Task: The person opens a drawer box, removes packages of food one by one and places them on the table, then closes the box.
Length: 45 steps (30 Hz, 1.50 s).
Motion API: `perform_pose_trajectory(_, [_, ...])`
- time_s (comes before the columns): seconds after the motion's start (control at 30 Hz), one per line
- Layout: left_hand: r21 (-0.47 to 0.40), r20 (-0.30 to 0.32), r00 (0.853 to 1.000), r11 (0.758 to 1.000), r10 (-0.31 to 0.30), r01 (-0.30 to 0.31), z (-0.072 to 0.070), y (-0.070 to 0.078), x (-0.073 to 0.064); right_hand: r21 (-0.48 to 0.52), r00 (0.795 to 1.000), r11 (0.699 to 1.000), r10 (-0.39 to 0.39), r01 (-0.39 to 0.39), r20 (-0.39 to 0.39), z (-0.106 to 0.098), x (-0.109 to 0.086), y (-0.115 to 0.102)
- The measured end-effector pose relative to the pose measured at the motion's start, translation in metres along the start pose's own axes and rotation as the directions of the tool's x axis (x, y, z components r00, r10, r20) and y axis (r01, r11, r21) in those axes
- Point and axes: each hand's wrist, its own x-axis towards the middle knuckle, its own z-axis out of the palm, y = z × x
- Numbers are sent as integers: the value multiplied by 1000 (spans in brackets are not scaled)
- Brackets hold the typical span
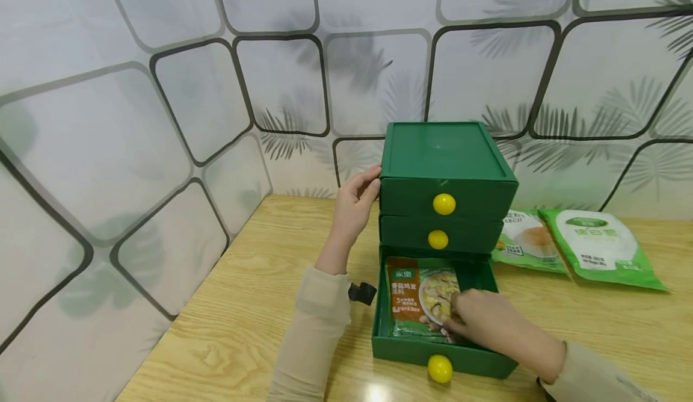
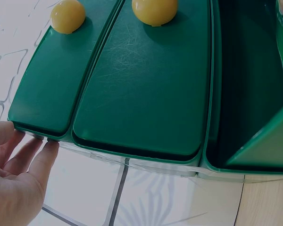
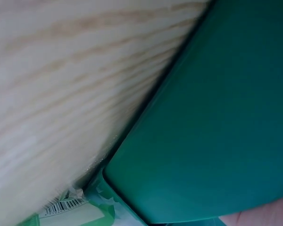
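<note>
A green drawer unit (image 1: 446, 149) with yellow knobs stands on the table, its bottom drawer (image 1: 400, 349) pulled out. In that drawer lies a soup mix packet (image 1: 406, 296), brown and green with a picture of a bowl. My right hand (image 1: 495, 324) reaches into the drawer over the packet's right side, fingers bent and gripping that edge; the fingertips are partly hidden. Only a sliver of this hand shows in the right wrist view, beyond the drawer's side. My left hand (image 1: 352, 206) rests its fingertips against the unit's upper left side, fingers extended in the left wrist view.
Two green and white bags, a starch bag (image 1: 533, 239) and another bag (image 1: 601, 245), lie on the wooden table (image 1: 254, 306) right of the unit. Both upper drawers, the top drawer (image 1: 411, 200) and middle drawer (image 1: 406, 231), are closed. A patterned wall covering (image 1: 379, 77) stands behind.
</note>
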Motion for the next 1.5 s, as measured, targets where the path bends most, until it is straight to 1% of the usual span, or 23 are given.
perform_pose_trajectory(0.2, [7, 9, 1000, 1000, -3, 3, 0, 0, 0, 41, 1000, 999, 10, -10, -3, -1, 1, 0])
perform_pose_trajectory(0.3, [3, 10, 1000, 1000, -6, 6, 0, 0, 1, 70, 1000, 997, 16, -16, 11, -3, 1, -1])
perform_pose_trajectory(0.4, [-3, 6, 1000, 1000, -11, 11, -1, 0, 2, 111, 999, 994, 7, -11, 37, -6, 2, 0])
perform_pose_trajectory(0.47, [-6, 6, 1000, 1000, -13, 13, -1, 0, 2, 150, 998, 989, -20, 12, 52, -8, 3, 1])
perform_pose_trajectory(0.57, [-9, 7, 1000, 1000, -11, 11, -1, 0, 2, 225, 994, 972, -88, 73, 58, -11, 4, 5])
perform_pose_trajectory(0.67, [-9, 6, 1000, 1000, -13, 13, -1, 1, 2, 305, 986, 942, -160, 139, 45, -13, 5, 9])
perform_pose_trajectory(0.73, [-7, 6, 1000, 1000, -14, 14, -1, 1, 2, 357, 983, 921, -182, 158, 34, -14, 6, 10])
perform_pose_trajectory(0.8, [-5, 4, 1000, 1000, -15, 15, -2, 2, 2, 391, 983, 907, -181, 154, 32, -15, 7, 10])
perform_pose_trajectory(0.87, [-2, 6, 1000, 1000, -13, 13, -2, 1, 1, 395, 988, 910, -152, 128, 30, -15, 7, 8])
perform_pose_trajectory(0.93, [0, 10, 1000, 1000, -13, 13, -2, 1, 1, 369, 995, 927, -95, 75, 36, -15, 6, 6])
perform_pose_trajectory(1.0, [3, 14, 1000, 1000, -12, 12, -1, 2, 1, 316, 998, 949, -30, 14, 47, -15, 6, 3])
perform_pose_trajectory(1.07, [5, 16, 1000, 1000, -11, 11, -1, 1, 1, 263, 998, 964, 27, -43, 63, -14, 6, 0])
perform_pose_trajectory(1.13, [3, 17, 1000, 1000, -5, 5, -1, 1, 1, 211, 995, 975, 56, -72, 80, -13, 6, -1])
perform_pose_trajectory(1.2, [0, 18, 1000, 1000, -3, 3, -1, 1, 1, 172, 994, 982, 67, -82, 90, -11, 6, -2])
perform_pose_trajectory(1.3, [-6, 22, 1000, 1000, -6, 7, -1, 1, 2, 151, 993, 985, 72, -86, 95, -9, 6, -3])
perform_pose_trajectory(1.4, [-9, 23, 999, 1000, -28, 28, -1, 4, 2, 199, 995, 978, 41, -58, 89, -9, 6, -1])
perform_pose_trajectory(1.5, [-10, 24, 999, 999, -37, 37, -2, 4, 1, 297, 997, 955, -41, 18, 71, -11, 6, 3])
